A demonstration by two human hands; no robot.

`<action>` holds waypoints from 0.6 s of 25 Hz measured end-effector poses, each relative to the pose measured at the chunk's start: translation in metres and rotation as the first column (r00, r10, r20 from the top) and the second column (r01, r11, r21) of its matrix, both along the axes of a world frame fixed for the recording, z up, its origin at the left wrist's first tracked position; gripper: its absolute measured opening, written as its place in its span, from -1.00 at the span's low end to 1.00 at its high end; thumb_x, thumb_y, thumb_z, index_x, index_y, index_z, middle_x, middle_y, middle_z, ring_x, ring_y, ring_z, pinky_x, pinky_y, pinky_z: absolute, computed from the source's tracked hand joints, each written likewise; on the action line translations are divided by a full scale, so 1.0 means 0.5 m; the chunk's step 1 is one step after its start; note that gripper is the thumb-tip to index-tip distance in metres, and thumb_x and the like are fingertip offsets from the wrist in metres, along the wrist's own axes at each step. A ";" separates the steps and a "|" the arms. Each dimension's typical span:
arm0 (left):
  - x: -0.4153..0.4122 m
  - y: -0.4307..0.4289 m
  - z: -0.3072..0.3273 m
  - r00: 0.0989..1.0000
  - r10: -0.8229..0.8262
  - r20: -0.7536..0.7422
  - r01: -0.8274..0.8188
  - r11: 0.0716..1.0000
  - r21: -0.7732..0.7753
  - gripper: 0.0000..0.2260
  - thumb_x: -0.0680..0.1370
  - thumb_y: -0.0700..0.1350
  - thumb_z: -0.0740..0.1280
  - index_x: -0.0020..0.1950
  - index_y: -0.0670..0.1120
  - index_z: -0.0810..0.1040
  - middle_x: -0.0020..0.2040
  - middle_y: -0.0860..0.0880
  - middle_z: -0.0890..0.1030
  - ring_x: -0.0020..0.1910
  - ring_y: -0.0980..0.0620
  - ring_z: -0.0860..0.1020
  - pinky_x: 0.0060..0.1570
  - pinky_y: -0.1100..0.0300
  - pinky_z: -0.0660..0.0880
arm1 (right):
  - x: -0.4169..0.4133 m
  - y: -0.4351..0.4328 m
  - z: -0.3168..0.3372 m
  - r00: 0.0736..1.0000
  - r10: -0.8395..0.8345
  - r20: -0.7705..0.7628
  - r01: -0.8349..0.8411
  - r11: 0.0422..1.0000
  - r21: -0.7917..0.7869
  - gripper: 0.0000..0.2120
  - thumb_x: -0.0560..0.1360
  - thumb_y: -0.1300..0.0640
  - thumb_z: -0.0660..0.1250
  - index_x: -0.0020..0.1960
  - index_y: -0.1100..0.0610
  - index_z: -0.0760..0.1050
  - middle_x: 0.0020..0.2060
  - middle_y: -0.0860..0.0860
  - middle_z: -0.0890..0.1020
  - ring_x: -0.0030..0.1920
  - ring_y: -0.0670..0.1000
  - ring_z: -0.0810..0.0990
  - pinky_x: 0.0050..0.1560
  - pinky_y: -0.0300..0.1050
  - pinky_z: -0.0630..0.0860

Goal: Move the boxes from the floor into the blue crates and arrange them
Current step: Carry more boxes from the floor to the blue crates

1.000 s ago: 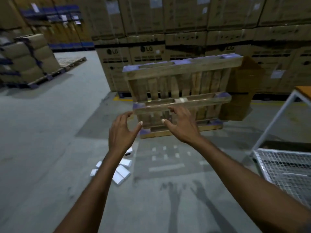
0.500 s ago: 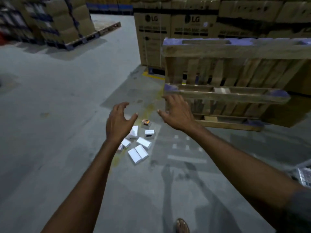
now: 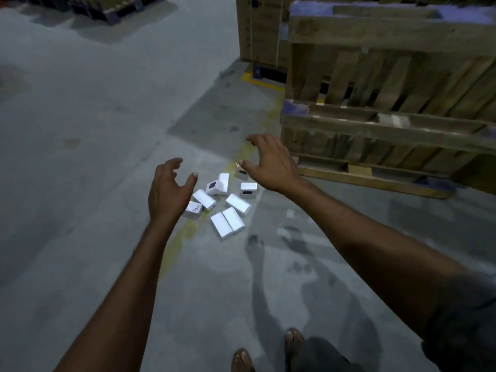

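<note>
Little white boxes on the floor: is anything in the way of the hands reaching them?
Nothing visible is. The left hand and right hand are open above the white boxes, with only bare floor around them. The wooden pallet stands off to the right. No blue crate shows.

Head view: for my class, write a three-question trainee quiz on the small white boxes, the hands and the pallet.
1. True or false: the left hand is holding a white box.
2. Where do the small white boxes lie? A) on the grey floor B) on the wooden pallet C) in a blue crate
3. Fill in: the wooden pallet stands on its ____, beyond the right hand.

Key: 1 false, both hands are open and empty; 2 A; 3 edge.
</note>
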State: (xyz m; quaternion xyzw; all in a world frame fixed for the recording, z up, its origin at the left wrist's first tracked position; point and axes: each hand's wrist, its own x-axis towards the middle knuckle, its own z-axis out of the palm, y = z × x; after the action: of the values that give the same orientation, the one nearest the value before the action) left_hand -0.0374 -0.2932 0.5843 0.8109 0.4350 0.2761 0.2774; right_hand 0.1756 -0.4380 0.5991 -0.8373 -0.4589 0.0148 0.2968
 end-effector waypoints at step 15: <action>0.284 0.067 -0.064 0.975 0.220 -0.035 -0.222 0.973 -0.068 -0.61 0.53 0.08 0.42 0.34 0.12 0.48 0.27 0.09 0.54 0.17 0.10 0.57 0.03 0.18 0.45 | 0.350 0.175 -0.054 0.976 0.175 -0.128 -0.180 0.983 -0.024 -0.40 0.45 -0.14 0.39 0.43 0.02 0.41 0.25 0.05 0.53 0.33 0.11 0.44 0.30 0.00 0.41</action>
State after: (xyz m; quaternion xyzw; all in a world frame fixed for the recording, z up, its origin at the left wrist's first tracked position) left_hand 0.1047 -0.2596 0.5525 0.7507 0.5359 0.2783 0.2680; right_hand 0.3506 -0.3504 0.5723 -0.7955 -0.5119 0.1018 0.3078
